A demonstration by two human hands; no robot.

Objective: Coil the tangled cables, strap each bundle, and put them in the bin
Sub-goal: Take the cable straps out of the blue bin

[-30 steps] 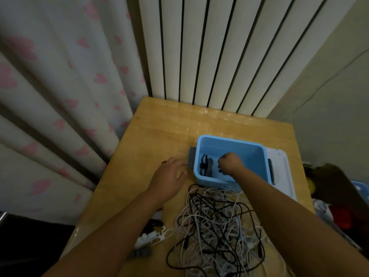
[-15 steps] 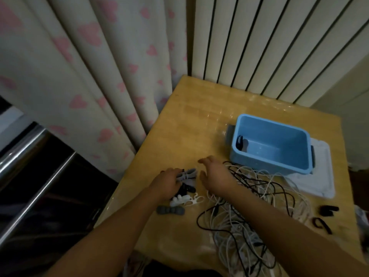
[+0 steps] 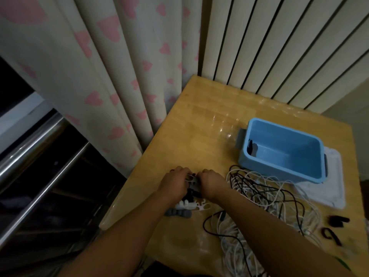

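Both the left hand and right hand curl their grip round a small pale cable strap at the worktop's near-left edge (light, rubbery, likely slippery), beside the limp tangled cables, best gathered by their loose loops.

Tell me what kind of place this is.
Most likely a room in a home: a heart-patterned curtain hangs beside a white column radiator, and a small wooden table stands against them, holding a blue bin and tangled cables.
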